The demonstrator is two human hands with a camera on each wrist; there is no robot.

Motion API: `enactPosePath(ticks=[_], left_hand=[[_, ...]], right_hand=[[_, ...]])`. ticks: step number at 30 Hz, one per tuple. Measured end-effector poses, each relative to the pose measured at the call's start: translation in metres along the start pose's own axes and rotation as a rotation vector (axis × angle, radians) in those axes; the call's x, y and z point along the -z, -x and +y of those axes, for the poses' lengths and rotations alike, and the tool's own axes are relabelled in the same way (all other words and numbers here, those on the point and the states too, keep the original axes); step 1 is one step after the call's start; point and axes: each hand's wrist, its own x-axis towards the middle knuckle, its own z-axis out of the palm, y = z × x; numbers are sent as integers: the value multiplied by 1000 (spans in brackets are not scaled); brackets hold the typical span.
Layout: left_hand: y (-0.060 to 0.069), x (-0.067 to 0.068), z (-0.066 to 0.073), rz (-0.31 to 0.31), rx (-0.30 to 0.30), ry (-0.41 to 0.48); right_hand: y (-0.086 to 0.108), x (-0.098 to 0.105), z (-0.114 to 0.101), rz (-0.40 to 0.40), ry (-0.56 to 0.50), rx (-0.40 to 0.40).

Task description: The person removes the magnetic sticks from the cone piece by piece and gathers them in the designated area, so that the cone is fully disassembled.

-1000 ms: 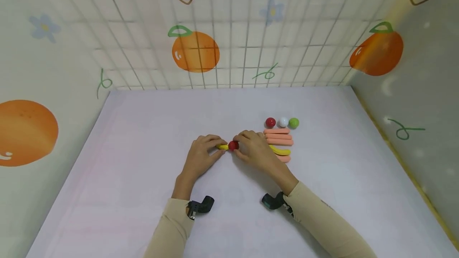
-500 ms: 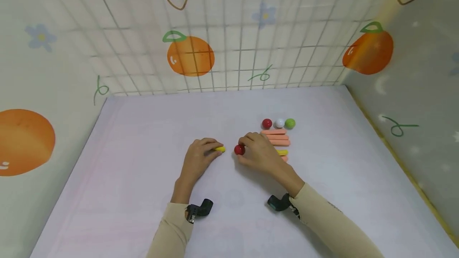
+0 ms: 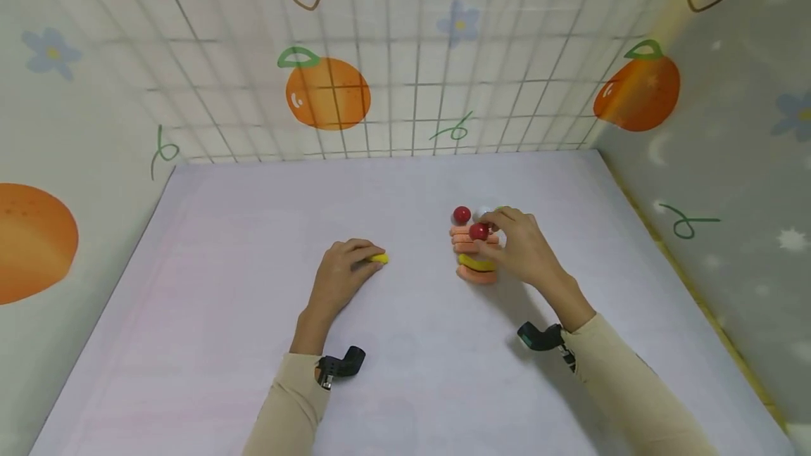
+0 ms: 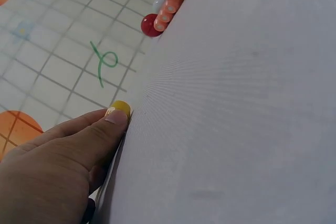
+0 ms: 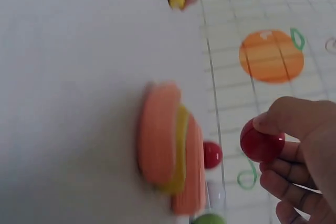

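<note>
My left hand (image 3: 338, 276) rests at the tabletop and pinches a yellow stick (image 3: 380, 258), whose rounded end pokes past the fingertips; most of it is hidden by them. Between thumb and fingers, my right hand (image 3: 522, 245) holds a glossy red ball (image 3: 479, 231) raised over the group of sticks. Under and left of that hand lie several salmon-pink sticks (image 3: 476, 274) side by side, with a curved yellow stick (image 3: 476, 263) among them. Behind them sit a second red ball (image 3: 462, 214), a white ball (image 3: 483, 213) and a green ball (image 5: 209, 219), the last mostly covered by the right hand in the head view.
A pale lilac tabletop (image 3: 253, 231) spreads around both hands. At its far edge rises a white gridded curtain (image 3: 393, 55) printed with oranges, and a grey wall (image 3: 728, 160) borders the right. Small black cameras (image 3: 342, 364) sit on both wrists.
The red ball, first touching the yellow stick's end, has been drawn away rightward in my right hand to above the pink sticks. My left hand keeps its hold on the yellow stick.
</note>
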Motion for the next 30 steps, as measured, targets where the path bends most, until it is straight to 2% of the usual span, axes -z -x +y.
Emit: enactPosePath(ticks=[8,18,26,30], left_hand=[[0,0,4,-3,8,15],[1,3,4,-12,29,10],[0,3,6,-22,33,1],[-1,3,5,-26,36,-12]], right_hand=[[-3,17,47,71,-23,-137],[-8,22,78,61,-7,-221],[-10,17,94,-27,11,-316],[-11,12,98,-47,32,-329]])
